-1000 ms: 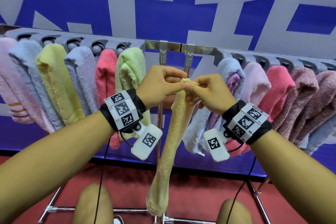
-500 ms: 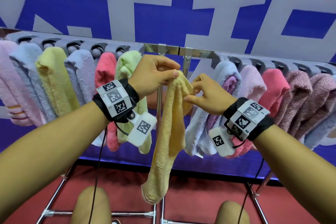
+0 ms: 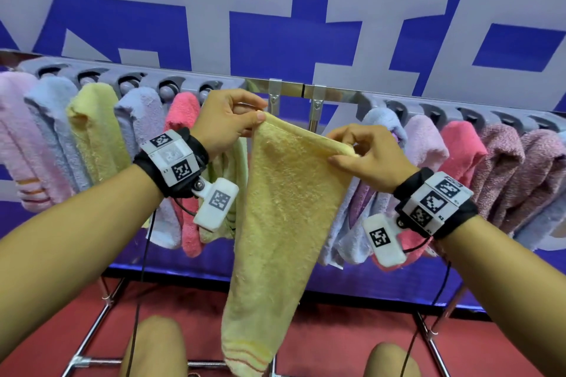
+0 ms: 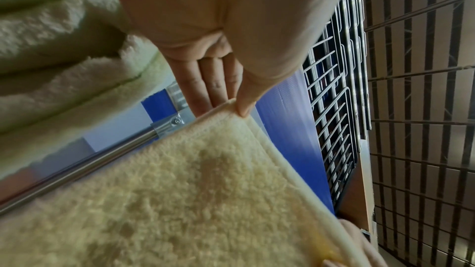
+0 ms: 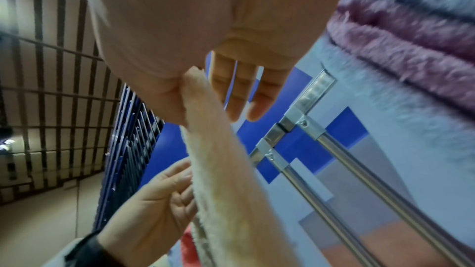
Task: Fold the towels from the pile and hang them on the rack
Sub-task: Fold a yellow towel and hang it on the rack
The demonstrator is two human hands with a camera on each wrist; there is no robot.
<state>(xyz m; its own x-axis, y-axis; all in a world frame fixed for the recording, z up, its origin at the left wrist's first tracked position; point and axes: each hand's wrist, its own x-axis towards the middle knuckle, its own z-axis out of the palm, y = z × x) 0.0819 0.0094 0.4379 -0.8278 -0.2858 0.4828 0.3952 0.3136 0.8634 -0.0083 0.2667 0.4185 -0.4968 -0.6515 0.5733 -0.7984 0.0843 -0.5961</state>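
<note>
A yellow towel (image 3: 275,223) hangs in front of me, spread between both hands and narrowing toward a striped lower end. My left hand (image 3: 232,119) pinches its upper left corner between thumb and fingers, as the left wrist view shows on the yellow towel (image 4: 180,200). My right hand (image 3: 364,153) pinches the upper right corner, lower than the left; in the right wrist view the towel (image 5: 231,170) runs edge-on from that pinch. The metal rack (image 3: 291,90) stands just behind, with a bare gap at its middle brackets.
Several folded towels hang on the rack: pink, blue, yellow, lilac, coral and a green towel (image 3: 228,193) on the left, and blue, pink, coral and mauve ones (image 3: 502,174) on the right. The rack's legs (image 3: 101,315) stand on red floor. My knees show at the bottom.
My hands have drawn apart, the right one moving right and down. The towel, bunched into a narrow strip a second ago, now spreads wide between them.
</note>
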